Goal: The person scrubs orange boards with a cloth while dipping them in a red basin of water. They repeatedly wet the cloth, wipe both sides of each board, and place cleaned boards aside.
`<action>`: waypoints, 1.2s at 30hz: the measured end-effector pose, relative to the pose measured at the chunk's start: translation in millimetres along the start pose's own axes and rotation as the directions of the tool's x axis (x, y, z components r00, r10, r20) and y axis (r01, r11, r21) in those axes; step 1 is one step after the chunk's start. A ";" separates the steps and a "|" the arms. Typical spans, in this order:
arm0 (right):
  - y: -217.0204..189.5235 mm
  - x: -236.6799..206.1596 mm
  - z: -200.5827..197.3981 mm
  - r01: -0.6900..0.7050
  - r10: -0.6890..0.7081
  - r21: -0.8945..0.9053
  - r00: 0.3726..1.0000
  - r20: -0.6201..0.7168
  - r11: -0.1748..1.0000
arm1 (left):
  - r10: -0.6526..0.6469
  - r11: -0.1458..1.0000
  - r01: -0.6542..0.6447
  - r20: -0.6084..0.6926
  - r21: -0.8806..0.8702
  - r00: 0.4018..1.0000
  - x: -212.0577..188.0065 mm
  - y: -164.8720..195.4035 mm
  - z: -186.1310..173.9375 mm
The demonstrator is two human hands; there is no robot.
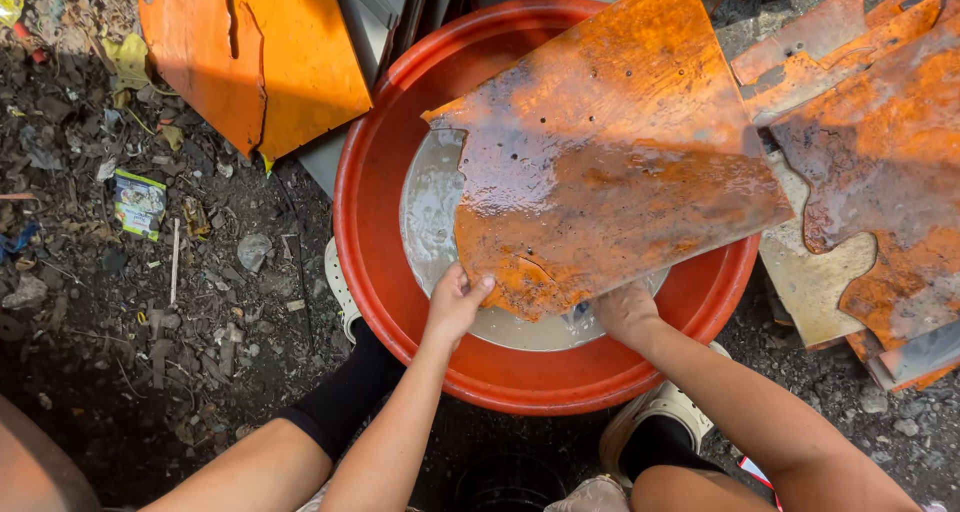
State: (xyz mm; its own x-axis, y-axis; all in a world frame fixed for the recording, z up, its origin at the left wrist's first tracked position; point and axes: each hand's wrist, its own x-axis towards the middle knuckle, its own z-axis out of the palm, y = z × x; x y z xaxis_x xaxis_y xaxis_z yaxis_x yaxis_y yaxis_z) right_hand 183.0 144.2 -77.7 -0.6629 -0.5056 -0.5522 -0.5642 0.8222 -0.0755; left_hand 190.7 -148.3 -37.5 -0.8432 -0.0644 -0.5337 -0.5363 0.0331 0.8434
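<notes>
A large wet rusty orange metal sheet (610, 152) with small holes lies tilted over a red plastic basin (370, 172) holding cloudy water (430, 212). My left hand (455, 302) grips the sheet's near left corner, thumb on top. My right hand (625, 312) is closed under the sheet's near edge, at the water line, fingers partly hidden. The sheet's far end sticks out past the basin's rim.
A pile of similar rusty sheets (880, 172) lies at the right. Another orange sheet (260, 52) leans at the upper left beside grey panels. Dark gravel ground with litter (140, 202) spreads left. My feet in pale shoes (660, 412) flank the basin.
</notes>
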 end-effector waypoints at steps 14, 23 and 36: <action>-9.7 -41.9 -68.0 0.266 -0.263 0.717 0.957 -0.119 0.644 | 0.406 0.789 -0.200 -0.248 0.581 0.880 15.2 86.7 -5.3; 55.0 -120.2 -206.6 0.657 -0.009 0.719 0.739 -0.673 0.227 | 0.697 0.448 -0.387 -0.043 0.806 0.716 -6.1 104.1 63.5; 129.7 -109.3 -120.0 -0.215 0.663 0.718 0.615 -0.427 0.662 | 0.509 0.172 -0.510 0.367 0.843 0.778 49.8 138.4 179.7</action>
State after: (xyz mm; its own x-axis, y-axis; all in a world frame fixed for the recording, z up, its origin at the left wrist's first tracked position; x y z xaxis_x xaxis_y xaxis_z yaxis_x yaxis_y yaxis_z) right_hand 123.3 274.8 72.5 -0.9919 0.1222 -0.0348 0.1221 0.8408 -0.5274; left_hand 67.8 32.3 41.5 -0.9430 0.3328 -0.0086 0.3069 0.8790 0.3649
